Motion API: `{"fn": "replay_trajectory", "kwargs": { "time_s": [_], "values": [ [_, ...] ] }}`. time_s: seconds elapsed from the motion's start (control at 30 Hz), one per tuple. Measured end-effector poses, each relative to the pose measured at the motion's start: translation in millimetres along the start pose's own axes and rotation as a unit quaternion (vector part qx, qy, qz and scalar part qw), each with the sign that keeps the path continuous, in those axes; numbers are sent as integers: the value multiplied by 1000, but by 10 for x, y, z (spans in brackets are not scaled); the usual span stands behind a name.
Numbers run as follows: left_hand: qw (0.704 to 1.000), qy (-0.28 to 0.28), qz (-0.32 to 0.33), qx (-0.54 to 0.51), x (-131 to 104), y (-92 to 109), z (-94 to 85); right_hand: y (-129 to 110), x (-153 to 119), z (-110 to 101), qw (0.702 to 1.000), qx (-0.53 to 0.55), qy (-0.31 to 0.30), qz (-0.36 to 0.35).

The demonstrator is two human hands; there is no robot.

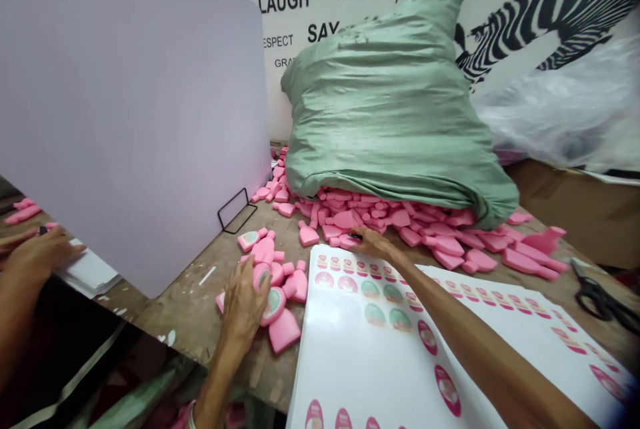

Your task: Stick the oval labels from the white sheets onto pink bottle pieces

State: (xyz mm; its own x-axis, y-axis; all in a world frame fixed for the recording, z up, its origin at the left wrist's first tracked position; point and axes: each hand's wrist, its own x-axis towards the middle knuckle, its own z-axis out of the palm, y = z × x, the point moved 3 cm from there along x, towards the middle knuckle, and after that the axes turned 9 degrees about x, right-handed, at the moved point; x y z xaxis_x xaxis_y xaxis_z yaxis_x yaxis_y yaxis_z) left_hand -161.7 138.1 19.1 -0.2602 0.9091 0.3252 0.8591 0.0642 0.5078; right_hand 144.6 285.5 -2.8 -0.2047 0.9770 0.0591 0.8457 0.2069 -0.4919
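Note:
My left hand (244, 302) is curled over a small heap of pink plastic bottles, its fingers and thumb around a pink bottle (261, 275) that is partly hidden. Beside the thumb lies another bottle with a green and white round label (273, 304). My right hand (374, 243) reaches over the sticker sheets to the edge of the larger bottle pile (440, 232). A small dark, slim tool (356, 236) sticks out at its fingertips; its kind cannot be made out. Under my right forearm lies a white sticker sheet (350, 356) with pink and green labels, several of its places bare.
A green sack (390, 116) leans over the bottle pile. Black scissors (603, 299) lie at the right. A pale upright panel (135, 102) with a black wire stand (237, 210) divides the table; at the far left are another person's hands (43, 252) and white papers (90, 272).

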Motion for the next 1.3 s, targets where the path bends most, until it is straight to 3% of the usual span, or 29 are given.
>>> {"fn": "replay_trajectory", "kwargs": {
  "time_s": [0.13, 0.2, 0.27, 0.33, 0.47, 0.53, 0.6, 0.7, 0.8, 0.9, 1.03, 1.13, 1.3],
  "values": [
    [994, 103, 24, 14, -48, 102, -111, 37, 41, -14, 1000, 6, -14, 22],
    [991, 102, 56, -60, -135, 265, -148, 25, -4, -98, 999, 13, 2, 33],
    [983, 57, 62, -161, -233, 451, -123, -23, -113, -209, 998, 29, 23, 44],
    [965, -26, 35, -260, -340, 640, -23, -128, -325, -302, 997, 56, 34, 46],
    [876, -190, -67, -438, -619, 1013, 249, -543, -1078, -316, 986, 159, 53, -11],
    [849, -224, -107, -466, -777, 1163, 319, -755, -1509, -239, 970, 231, 66, -23],
    [856, -229, -126, -446, -916, 1254, 321, -860, -1865, -145, 955, 290, 67, 0],
    [846, -241, -157, -449, -1057, 1276, 268, -765, -2158, -67, 934, 355, 25, 25],
    [808, -274, -172, -493, -1099, 1240, 241, -421, -2185, -119, 940, 329, 64, 64],
    [796, -304, -138, -505, -1070, 1250, 292, -124, -2079, -161, 961, 227, 134, 89],
    [780, -338, -141, -508, -1035, 1330, 489, -89, -1929, -92, 985, 82, 149, 33],
    [796, -323, -148, -491, -1013, 1363, 630, -165, -1875, -27, 988, 1, 152, -16],
    [838, -297, -119, -441, -1002, 1354, 745, -150, -1862, 66, 985, -54, 164, -24]
  ]
}}
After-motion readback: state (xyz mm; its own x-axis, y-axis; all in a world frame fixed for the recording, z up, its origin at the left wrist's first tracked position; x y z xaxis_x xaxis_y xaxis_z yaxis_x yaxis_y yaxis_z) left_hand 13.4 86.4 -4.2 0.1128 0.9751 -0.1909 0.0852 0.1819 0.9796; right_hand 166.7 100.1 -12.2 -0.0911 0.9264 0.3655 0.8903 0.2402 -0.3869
